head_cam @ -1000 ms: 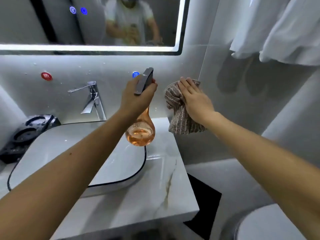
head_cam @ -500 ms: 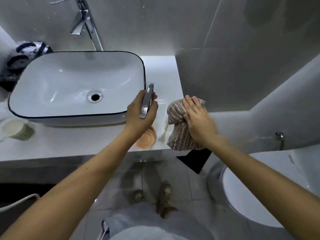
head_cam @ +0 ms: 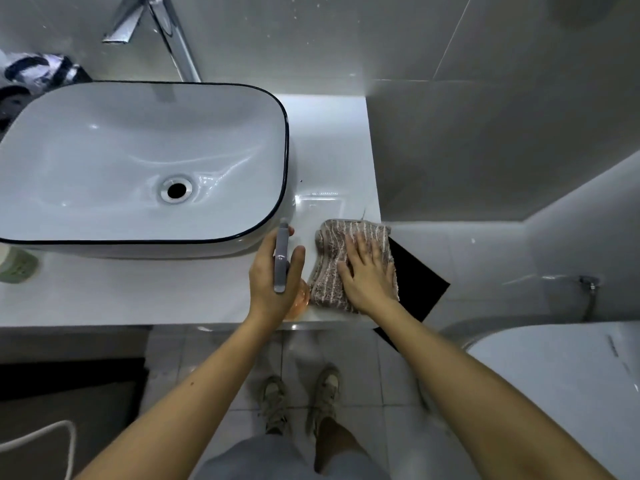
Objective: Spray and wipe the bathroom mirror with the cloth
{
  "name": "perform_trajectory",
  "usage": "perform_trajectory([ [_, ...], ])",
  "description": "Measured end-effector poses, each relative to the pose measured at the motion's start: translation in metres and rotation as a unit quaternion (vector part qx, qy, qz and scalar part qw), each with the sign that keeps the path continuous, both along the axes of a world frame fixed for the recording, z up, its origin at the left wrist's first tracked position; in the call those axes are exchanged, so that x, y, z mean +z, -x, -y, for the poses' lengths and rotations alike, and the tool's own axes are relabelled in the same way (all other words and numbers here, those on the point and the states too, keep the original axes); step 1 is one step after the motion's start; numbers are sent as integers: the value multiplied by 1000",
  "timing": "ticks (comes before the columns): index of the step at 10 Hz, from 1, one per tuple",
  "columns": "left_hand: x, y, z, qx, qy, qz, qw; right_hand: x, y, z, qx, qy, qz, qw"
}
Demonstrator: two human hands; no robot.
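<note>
My left hand (head_cam: 273, 275) grips a spray bottle (head_cam: 282, 261) by its grey head. The bottle's orange round body (head_cam: 300, 299) stands low at the counter's front edge, mostly hidden under the hand. Just to its right, a brown striped cloth (head_cam: 332, 258) lies folded on the white counter (head_cam: 329, 150). My right hand (head_cam: 369, 275) rests flat on the cloth with straight, spread fingers. The mirror is out of view.
A white basin with a dark rim (head_cam: 284, 140) fills the counter's left side, with a chrome tap (head_cam: 173, 32) behind it. A pale green cup (head_cam: 17, 266) sits at far left. A white toilet (head_cam: 554, 386) stands at lower right. Grey tiled walls close the corner.
The view tilted down from the mirror to the counter. Both hands came down: the bottle now stands at the counter and the cloth lies flat under my right hand.
</note>
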State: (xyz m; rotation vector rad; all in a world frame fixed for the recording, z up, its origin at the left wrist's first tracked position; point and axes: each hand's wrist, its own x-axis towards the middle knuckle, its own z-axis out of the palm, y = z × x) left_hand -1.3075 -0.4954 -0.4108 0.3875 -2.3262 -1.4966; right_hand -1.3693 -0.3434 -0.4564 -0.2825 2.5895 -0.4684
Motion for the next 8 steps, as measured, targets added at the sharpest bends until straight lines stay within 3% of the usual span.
perform_trajectory([
  [3, -3, 1, 0, -11, -17, -30, 999, -11, 1, -7, 53, -32, 24, 998],
  [6, -1, -15, 26, -90, -14, 101, 991, 12, 11, 5, 45, -82, 50, 994],
  [8, 19, -35, 62, -153, 29, 114, 981, 41, 7, 17, 32, -70, 13, 997],
])
